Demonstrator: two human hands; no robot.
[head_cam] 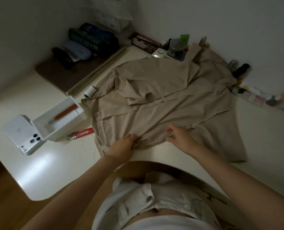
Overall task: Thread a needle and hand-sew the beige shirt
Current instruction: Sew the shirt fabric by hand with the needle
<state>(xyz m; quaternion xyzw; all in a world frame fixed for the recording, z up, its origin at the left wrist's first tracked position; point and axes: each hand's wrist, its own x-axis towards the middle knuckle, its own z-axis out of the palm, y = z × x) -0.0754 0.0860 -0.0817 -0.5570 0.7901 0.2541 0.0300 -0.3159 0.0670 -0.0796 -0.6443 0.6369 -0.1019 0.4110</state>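
The beige shirt [162,100] lies spread over the white table [43,166], its hem toward me. My left hand [121,146] grips a bunched fold of the hem near the table's front edge. My right hand [179,136] pinches the hem a little to the right, thumb and fingers closed on the cloth. A white thread spool [90,91] lies by the shirt's left edge. Red thread snips [81,133] rest left of the hem, with loose thread ends [88,143] trailing near them. No needle is visible.
A white box [58,118] holding a red-handled tool stands at the left, a white phone [30,143] leaning beside it. Pouches and cases [81,45] sit on a brown board at the back left. Small bottles and clutter [262,97] line the right wall.
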